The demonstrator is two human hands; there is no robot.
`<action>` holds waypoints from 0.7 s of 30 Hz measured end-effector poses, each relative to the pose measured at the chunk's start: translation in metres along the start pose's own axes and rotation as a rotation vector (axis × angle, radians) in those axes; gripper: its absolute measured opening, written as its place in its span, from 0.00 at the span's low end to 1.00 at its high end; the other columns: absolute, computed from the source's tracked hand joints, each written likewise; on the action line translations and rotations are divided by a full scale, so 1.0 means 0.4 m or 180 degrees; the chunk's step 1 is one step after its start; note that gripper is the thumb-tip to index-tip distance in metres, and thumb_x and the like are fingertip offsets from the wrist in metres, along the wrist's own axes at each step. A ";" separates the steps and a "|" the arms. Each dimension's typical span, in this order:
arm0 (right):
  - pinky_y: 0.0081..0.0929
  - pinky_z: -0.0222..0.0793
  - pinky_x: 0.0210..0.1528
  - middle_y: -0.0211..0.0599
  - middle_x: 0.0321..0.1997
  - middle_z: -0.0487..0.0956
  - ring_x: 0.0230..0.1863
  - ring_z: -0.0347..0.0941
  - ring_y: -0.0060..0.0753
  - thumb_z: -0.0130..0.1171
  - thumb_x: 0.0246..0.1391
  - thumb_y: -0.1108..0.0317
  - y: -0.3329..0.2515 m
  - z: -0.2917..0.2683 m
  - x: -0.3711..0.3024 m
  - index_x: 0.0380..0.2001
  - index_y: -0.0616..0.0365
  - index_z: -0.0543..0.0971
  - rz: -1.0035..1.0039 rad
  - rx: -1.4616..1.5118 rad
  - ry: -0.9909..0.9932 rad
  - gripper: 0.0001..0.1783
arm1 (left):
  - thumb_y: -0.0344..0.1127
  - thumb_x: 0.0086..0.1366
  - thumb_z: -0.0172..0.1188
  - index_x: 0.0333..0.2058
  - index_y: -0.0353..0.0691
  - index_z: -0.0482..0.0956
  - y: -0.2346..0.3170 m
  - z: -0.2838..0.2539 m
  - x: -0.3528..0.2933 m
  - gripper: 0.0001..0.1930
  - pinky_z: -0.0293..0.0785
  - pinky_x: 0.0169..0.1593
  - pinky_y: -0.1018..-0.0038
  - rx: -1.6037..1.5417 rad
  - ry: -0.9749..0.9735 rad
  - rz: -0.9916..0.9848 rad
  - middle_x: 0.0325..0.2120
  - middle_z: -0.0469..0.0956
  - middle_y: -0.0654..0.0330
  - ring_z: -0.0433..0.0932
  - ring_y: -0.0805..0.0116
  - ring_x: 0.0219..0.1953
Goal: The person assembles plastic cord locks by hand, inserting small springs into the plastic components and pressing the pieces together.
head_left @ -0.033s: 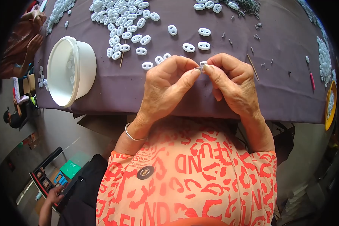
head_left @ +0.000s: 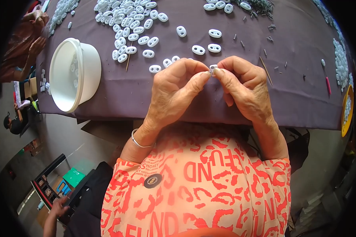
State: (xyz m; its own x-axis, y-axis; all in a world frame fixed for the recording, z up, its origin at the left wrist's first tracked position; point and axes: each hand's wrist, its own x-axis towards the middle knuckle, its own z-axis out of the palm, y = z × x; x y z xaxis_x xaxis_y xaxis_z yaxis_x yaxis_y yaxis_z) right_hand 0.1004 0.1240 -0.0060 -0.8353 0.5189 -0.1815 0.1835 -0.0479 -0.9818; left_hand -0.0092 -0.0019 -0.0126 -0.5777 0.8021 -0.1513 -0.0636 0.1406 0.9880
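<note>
While both forearms are reaching over the near edge of the table, the right hand is holding a small white two-holed piece just above the cloth, its grip pinching closed at thumb and forefinger. The left hand is meeting that piece from the left; I cannot tell whether its grip is closing on anything. To the left, a white tub is standing close to the near edge, with open cloth running between it and the left wrist. Farther off, a heap of white pieces is spreading toward the far edge. Right of the hands, a wooden stick is lying close by, and spring-dotted cloth is stretching toward a pink-handled tool.
</note>
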 end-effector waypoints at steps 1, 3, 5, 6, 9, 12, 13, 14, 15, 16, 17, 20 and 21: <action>0.10 0.53 0.14 0.20 0.15 0.68 0.13 0.59 0.09 0.55 0.55 0.69 0.000 0.000 -0.002 0.29 0.63 0.75 0.0002 0.0007 -0.0012 0.07 | 0.28 0.59 0.57 0.34 0.31 0.75 0.001 0.003 -0.001 0.06 0.70 0.31 0.85 -0.0053 0.0031 0.0006 0.25 0.75 0.65 0.72 0.81 0.27; 0.10 0.52 0.13 0.20 0.15 0.68 0.13 0.59 0.08 0.54 0.55 0.70 -0.001 0.006 -0.001 0.29 0.63 0.75 0.0025 -0.0021 -0.0028 0.07 | 0.28 0.59 0.57 0.33 0.31 0.75 0.000 0.003 -0.003 0.06 0.69 0.29 0.85 -0.0072 0.0126 0.0020 0.24 0.75 0.65 0.72 0.82 0.26; 0.12 0.53 0.14 0.21 0.16 0.68 0.14 0.59 0.09 0.54 0.55 0.70 -0.011 0.001 -0.005 0.29 0.63 0.75 0.0137 -0.0019 -0.0048 0.06 | 0.27 0.60 0.57 0.32 0.31 0.76 -0.007 0.011 -0.003 0.05 0.67 0.26 0.85 -0.0034 0.0156 0.0107 0.22 0.73 0.64 0.70 0.82 0.24; 0.14 0.54 0.16 0.22 0.17 0.68 0.15 0.59 0.10 0.54 0.54 0.71 -0.014 -0.001 -0.007 0.28 0.63 0.74 0.0264 -0.0037 -0.0030 0.06 | 0.27 0.59 0.57 0.30 0.31 0.75 -0.009 0.016 -0.002 0.04 0.66 0.25 0.84 -0.0046 0.0185 0.0147 0.20 0.72 0.64 0.69 0.82 0.22; 0.13 0.52 0.15 0.21 0.16 0.67 0.14 0.58 0.09 0.53 0.55 0.72 -0.008 -0.004 -0.012 0.28 0.63 0.74 0.0225 -0.0055 -0.0093 0.06 | 0.29 0.61 0.57 0.34 0.33 0.77 -0.020 0.009 -0.005 0.05 0.66 0.26 0.87 0.0059 0.0017 0.0222 0.24 0.74 0.69 0.68 0.85 0.24; 0.13 0.52 0.14 0.21 0.16 0.68 0.13 0.58 0.09 0.53 0.55 0.71 -0.012 -0.001 -0.010 0.27 0.63 0.74 0.0219 -0.0067 -0.0136 0.06 | 0.29 0.60 0.57 0.34 0.32 0.76 -0.024 0.008 -0.001 0.06 0.67 0.27 0.86 0.0113 0.0015 0.0261 0.24 0.74 0.68 0.69 0.84 0.24; 0.12 0.52 0.13 0.22 0.17 0.68 0.13 0.59 0.09 0.53 0.55 0.71 -0.010 -0.002 -0.010 0.28 0.63 0.75 0.0256 0.0013 -0.0120 0.07 | 0.28 0.60 0.57 0.34 0.32 0.76 -0.018 0.004 -0.002 0.06 0.68 0.29 0.85 0.0336 -0.0008 0.0306 0.25 0.74 0.66 0.70 0.83 0.26; 0.12 0.52 0.13 0.22 0.17 0.69 0.13 0.60 0.10 0.53 0.55 0.71 -0.009 -0.001 -0.010 0.28 0.63 0.75 0.0300 0.0087 -0.0089 0.07 | 0.28 0.60 0.57 0.34 0.32 0.76 -0.017 0.001 -0.003 0.06 0.68 0.29 0.85 0.0336 0.0007 0.0313 0.25 0.74 0.66 0.70 0.83 0.26; 0.12 0.52 0.13 0.22 0.17 0.69 0.13 0.60 0.10 0.53 0.55 0.71 -0.009 0.001 -0.008 0.28 0.63 0.75 0.0292 0.0082 -0.0102 0.07 | 0.27 0.59 0.57 0.34 0.32 0.76 -0.017 -0.001 -0.005 0.05 0.69 0.29 0.85 0.0337 0.0044 0.0384 0.26 0.75 0.65 0.70 0.82 0.26; 0.11 0.53 0.13 0.22 0.18 0.69 0.13 0.60 0.10 0.53 0.55 0.70 -0.010 0.004 -0.006 0.28 0.63 0.75 0.0301 0.0152 -0.0070 0.07 | 0.25 0.59 0.57 0.35 0.32 0.76 -0.016 -0.003 -0.008 0.05 0.69 0.30 0.85 0.0340 0.0080 0.0454 0.26 0.75 0.65 0.71 0.82 0.27; 0.11 0.53 0.13 0.22 0.18 0.69 0.13 0.61 0.10 0.54 0.55 0.70 -0.009 0.004 -0.005 0.28 0.63 0.75 0.0323 0.0223 -0.0015 0.07 | 0.26 0.57 0.58 0.33 0.33 0.76 -0.016 -0.007 -0.009 0.05 0.67 0.27 0.83 0.0426 0.0414 0.0924 0.25 0.75 0.63 0.71 0.79 0.24; 0.11 0.52 0.13 0.23 0.16 0.68 0.11 0.60 0.11 0.54 0.55 0.70 -0.009 0.003 -0.002 0.29 0.64 0.75 0.0284 0.0230 0.0034 0.08 | 0.25 0.55 0.60 0.33 0.36 0.77 -0.007 -0.068 -0.022 0.07 0.66 0.24 0.82 0.0894 0.1284 0.1317 0.26 0.75 0.61 0.72 0.77 0.23; 0.11 0.52 0.13 0.23 0.16 0.68 0.11 0.60 0.11 0.54 0.55 0.70 -0.007 0.003 -0.003 0.29 0.64 0.75 0.0288 0.0236 0.0045 0.08 | 0.25 0.54 0.61 0.33 0.36 0.77 -0.006 -0.098 -0.024 0.07 0.65 0.24 0.81 0.1169 0.1506 0.1305 0.26 0.76 0.61 0.72 0.78 0.22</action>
State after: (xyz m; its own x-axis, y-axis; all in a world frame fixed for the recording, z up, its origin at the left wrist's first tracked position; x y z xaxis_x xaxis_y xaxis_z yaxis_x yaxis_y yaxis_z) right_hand 0.1002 0.1225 -0.0029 -0.8096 0.5217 -0.2691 0.2185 -0.1578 -0.9630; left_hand -0.0353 -0.0327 -0.0122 -0.7920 0.5068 0.3404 0.4629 0.1351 0.8760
